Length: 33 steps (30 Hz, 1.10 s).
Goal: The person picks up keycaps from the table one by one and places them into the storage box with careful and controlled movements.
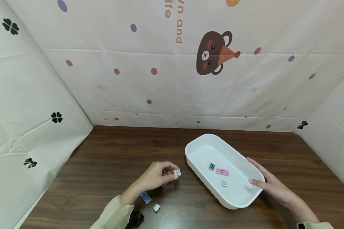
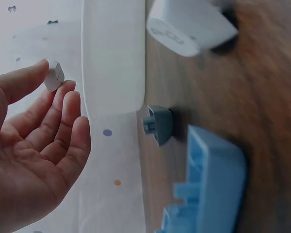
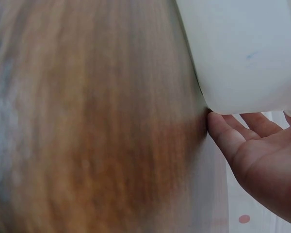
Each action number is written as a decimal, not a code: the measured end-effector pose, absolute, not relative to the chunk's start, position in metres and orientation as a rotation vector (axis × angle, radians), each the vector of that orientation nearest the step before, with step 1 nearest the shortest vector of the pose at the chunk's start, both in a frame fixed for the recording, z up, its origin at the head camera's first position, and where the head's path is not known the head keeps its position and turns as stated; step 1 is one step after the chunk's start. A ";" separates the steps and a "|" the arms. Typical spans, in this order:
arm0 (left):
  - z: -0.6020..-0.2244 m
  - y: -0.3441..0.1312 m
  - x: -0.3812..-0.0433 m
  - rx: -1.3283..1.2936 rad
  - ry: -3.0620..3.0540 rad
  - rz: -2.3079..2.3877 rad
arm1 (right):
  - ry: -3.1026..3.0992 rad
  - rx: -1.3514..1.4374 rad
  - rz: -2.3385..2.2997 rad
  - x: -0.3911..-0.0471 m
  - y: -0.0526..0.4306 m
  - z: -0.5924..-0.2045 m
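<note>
Between thumb and fingertips, my left hand (image 1: 157, 174) pinches a small white keycap (image 1: 177, 172), held above the table to the left of a white tray (image 1: 199, 176). My right hand (image 1: 272, 184) grips the tray's right end, thumb over the rim and fingers along the outer wall (image 3: 247, 92). Inside the tray lie a dark grey keycap (image 1: 211, 166), a long pink keycap (image 1: 222, 172) and a white keycap (image 1: 224, 183). Below the left hand, a long blue keycap (image 2: 218, 179), a grey-green keycap (image 2: 160, 125) and another white keycap (image 2: 189, 26) rest on the table.
The brown wood-grain table (image 1: 126, 143) runs back to a white printed cloth (image 1: 160, 89) hung as a wall. More cloth (image 1: 31, 133) closes off the left side, and another panel (image 1: 332, 140) stands on the right.
</note>
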<state>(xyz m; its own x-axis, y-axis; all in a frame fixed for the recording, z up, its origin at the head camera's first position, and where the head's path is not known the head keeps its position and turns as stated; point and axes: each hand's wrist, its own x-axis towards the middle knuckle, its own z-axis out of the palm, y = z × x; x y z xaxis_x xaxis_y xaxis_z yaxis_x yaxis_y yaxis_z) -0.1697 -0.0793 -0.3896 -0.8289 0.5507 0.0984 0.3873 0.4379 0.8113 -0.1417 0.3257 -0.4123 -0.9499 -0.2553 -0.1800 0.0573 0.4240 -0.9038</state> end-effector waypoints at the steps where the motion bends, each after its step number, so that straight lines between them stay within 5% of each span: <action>1: -0.389 -0.078 -0.170 0.825 2.500 1.353 | 2.390 -0.167 -1.533 -0.142 0.326 -0.412; 33: -0.378 -0.034 -0.178 0.919 2.514 1.487 | 2.392 -0.216 -1.552 -0.142 0.325 -0.413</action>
<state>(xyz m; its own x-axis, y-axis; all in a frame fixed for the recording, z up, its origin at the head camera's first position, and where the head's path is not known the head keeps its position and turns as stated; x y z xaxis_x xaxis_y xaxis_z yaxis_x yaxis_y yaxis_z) -0.1782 -0.0337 -0.3781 -0.8171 0.5306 0.2255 0.4534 0.3496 0.8199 -0.1418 0.3252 -0.4131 -0.9494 -0.2748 -0.1523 0.0271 0.4113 -0.9111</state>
